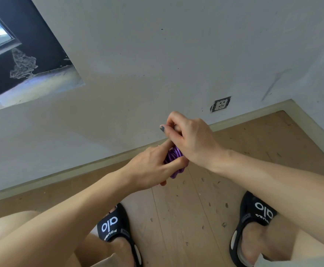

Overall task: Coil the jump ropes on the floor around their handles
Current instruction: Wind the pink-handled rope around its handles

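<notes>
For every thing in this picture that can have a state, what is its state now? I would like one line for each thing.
Purple plastic jump rope: wound into a tight bundle, held above the floor between both hands.
Left hand: grips the bundle from the side, fingers curled round it.
Right hand: fingers curled over the top of the bundle.
White wall socket: nothing plugged in.
Black slide sandals: worn, flat on the wooden floor.

The scuffed wooden floor [176,218] carries two black slippers [118,228], well apart.

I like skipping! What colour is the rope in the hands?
Purple. The coiled rope shows in the head view, between both hands.
</notes>
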`<state>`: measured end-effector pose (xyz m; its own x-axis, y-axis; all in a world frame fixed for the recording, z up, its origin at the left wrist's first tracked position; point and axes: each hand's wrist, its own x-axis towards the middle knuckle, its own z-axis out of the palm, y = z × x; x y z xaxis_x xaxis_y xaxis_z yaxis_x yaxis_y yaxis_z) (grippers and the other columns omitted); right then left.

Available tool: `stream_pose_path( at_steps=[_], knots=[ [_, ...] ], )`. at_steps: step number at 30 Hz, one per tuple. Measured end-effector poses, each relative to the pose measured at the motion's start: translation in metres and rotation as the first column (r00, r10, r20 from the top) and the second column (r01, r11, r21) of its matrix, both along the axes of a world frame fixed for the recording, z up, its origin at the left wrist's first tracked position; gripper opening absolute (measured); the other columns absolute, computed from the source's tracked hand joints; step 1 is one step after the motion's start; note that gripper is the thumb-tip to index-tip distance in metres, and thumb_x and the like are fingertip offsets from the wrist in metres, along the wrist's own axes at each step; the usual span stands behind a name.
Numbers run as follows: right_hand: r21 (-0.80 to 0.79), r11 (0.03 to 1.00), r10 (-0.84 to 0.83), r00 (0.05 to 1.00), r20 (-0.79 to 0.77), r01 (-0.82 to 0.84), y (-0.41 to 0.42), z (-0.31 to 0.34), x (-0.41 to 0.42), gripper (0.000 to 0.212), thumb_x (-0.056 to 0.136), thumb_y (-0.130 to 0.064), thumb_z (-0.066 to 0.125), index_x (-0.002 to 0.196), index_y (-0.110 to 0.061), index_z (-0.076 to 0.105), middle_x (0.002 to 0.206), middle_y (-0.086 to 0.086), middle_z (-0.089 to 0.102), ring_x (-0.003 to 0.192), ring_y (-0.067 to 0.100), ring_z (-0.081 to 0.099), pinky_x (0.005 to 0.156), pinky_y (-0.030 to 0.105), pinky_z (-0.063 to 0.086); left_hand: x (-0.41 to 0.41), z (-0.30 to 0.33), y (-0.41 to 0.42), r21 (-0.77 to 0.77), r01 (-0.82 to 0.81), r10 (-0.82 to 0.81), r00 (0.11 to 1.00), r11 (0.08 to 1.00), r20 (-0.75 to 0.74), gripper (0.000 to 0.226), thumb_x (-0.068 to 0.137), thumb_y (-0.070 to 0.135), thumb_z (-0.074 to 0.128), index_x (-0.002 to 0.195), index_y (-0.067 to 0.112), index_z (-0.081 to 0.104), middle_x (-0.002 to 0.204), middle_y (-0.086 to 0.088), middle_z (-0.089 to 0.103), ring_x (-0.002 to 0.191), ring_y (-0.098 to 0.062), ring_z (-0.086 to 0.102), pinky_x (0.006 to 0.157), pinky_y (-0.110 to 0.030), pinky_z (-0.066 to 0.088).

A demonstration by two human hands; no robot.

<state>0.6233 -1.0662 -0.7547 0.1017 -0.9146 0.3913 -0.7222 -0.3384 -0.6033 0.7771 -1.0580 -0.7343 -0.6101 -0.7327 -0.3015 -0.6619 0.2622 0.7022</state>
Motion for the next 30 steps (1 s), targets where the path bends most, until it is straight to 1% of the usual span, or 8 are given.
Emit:
stream_pose_path(
  at_steps=[3,6,8,11,16,19,24,30],
  knots=[
    [0.156,0.988,-0.01,0.991,0.133,-0.011,-0.006,0.005,0.0,0.023,0.1,-0.035,0.052,0.088,-0.016,0.047,0.063,-0.007,0.052,0.054,0.01,0.048,0.052,0.027,0.039,0.001,0.001,0.0,-0.117,0.005,-0.004,1.0,0.993,0.013,0.026,0.096,0.06,0.041,0.109,0.039,0.05,0.072,0.006,0.069,0.048,-0.012,0.065,0.053,-0.027,0.055],
    [0.333,0.942,-0.032,0.983,0.182,-0.031,-0.011,0.005,-0.005,0.032,0.101,-0.04,0.05,0.084,-0.013,0.053,0.06,-0.007,0.049,0.052,0.007,0.042,0.053,0.024,0.034,0.005,0.0,-0.005,-0.112,0.023,-0.018,0.999,0.993,0.044,0.03,0.097,0.059,0.038,0.112,0.037,0.052,0.068,0.006,0.067,0.045,-0.014,0.063,0.055,-0.034,0.055],
    [0.386,0.921,-0.028,0.981,0.192,-0.049,-0.016,0.007,-0.009,0.04,0.1,-0.045,0.049,0.082,-0.009,0.057,0.059,-0.006,0.046,0.051,0.007,0.038,0.054,0.025,0.033,0.01,0.0,-0.011,-0.088,0.02,-0.015,0.998,0.996,0.058,0.031,0.098,0.058,0.038,0.102,0.031,0.053,0.068,0.004,0.066,0.045,-0.017,0.063,0.056,-0.039,0.055],
    [0.393,0.917,-0.006,0.981,0.194,-0.072,-0.02,0.013,-0.015,0.043,0.098,-0.049,0.052,0.08,-0.009,0.059,0.058,-0.008,0.044,0.052,0.007,0.038,0.053,0.022,0.032,0.014,0.001,-0.017,-0.061,0.023,-0.021,0.999,0.998,0.046,0.028,0.099,0.054,0.04,0.092,0.03,0.051,0.065,0.002,0.064,0.044,-0.02,0.062,0.053,-0.037,0.053],
    [0.339,0.936,0.034,0.984,0.177,-0.094,-0.016,0.018,-0.016,0.046,0.097,-0.051,0.051,0.078,-0.009,0.054,0.053,-0.006,0.041,0.05,0.009,0.036,0.05,0.021,0.03,0.013,0.004,-0.019,-0.054,0.035,-0.035,0.999,0.998,0.012,0.022,0.101,0.044,0.042,0.092,0.027,0.053,0.061,0.0,0.06,0.042,-0.023,0.059,0.049,-0.035,0.049],
    [0.318,0.941,0.057,0.978,0.201,-0.12,-0.014,0.024,-0.019,0.036,0.098,-0.047,0.053,0.081,-0.015,0.055,0.059,0.001,0.059,0.054,0.016,0.051,0.056,0.026,0.04,0.014,0.005,-0.021,-0.026,-0.002,0.002,1.0,1.0,-0.001,0.022,0.101,0.041,0.043,0.087,0.028,0.052,0.058,0.0,0.056,0.041,-0.024,0.056,0.047,-0.032,0.046],
    [0.33,0.924,0.089,0.946,0.31,-0.195,-0.012,0.035,-0.029,0.014,0.097,-0.028,0.059,0.092,-0.016,0.056,0.073,0.003,0.071,0.067,0.021,0.064,0.069,0.035,0.053,0.016,0.008,-0.024,0.131,-0.099,0.109,0.992,0.986,-0.069,0.024,0.102,0.035,0.042,0.085,0.023,0.053,0.044,0.005,0.046,0.039,-0.024,0.044,0.045,-0.037,0.042],
    [0.299,0.946,0.02,0.944,0.331,-0.125,-0.007,0.03,-0.028,0.01,0.095,-0.024,0.062,0.088,-0.019,0.059,0.075,-0.001,0.072,0.07,0.013,0.066,0.067,0.026,0.05,0.012,0.006,-0.021,0.292,-0.145,0.19,0.973,0.945,-0.133,0.032,0.103,0.035,0.037,0.099,0.006,0.051,0.043,0.0,0.039,0.038,-0.022,0.033,0.047,-0.035,0.033]
  ],
)
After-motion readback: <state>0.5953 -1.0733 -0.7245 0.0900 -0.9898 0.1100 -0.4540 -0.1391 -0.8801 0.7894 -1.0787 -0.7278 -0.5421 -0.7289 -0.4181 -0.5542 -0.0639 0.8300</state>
